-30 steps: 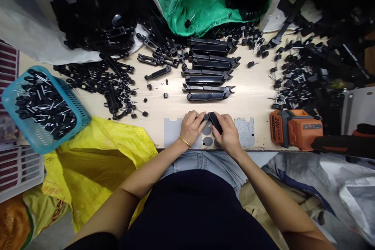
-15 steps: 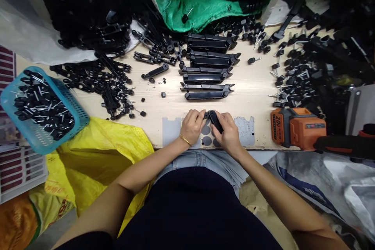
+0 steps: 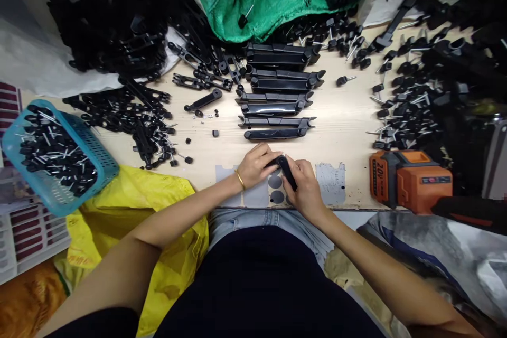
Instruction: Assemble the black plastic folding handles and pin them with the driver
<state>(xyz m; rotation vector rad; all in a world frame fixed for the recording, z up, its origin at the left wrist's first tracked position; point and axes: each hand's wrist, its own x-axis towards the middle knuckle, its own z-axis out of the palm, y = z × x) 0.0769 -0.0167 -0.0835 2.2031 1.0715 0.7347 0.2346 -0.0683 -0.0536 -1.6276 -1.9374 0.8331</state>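
Observation:
My right hand [image 3: 304, 185] is closed around a black plastic arm [image 3: 288, 170], a slim bar with a rounded end, held at a slant over the table's front edge. At that rounded end my left hand [image 3: 256, 163] pinches a smaller dark piece [image 3: 273, 162], mostly covered by the fingers; its kind cannot be made out. Both pieces meet or nearly meet between the hands. Just beyond lies a column of paired black arms [image 3: 277, 133], stacked in rows. Under my hands are grey sheets [image 3: 253, 194] with round dark discs [image 3: 276, 197].
At left stands a blue basket [image 3: 106, 163] of black knobs with metal pins, above a yellow sack [image 3: 174, 185]. Black links [image 3: 114, 108] are heaped beside it. An orange power tool [image 3: 423, 179] lies right, near more knobs [image 3: 412, 100]. A green sack [image 3: 253, 16] opens at the back.
My left hand has shifted slightly left, its wrist turned flatter, and the small dark piece now points out from the rounded end. The right hand keeps its hold on the black arm.

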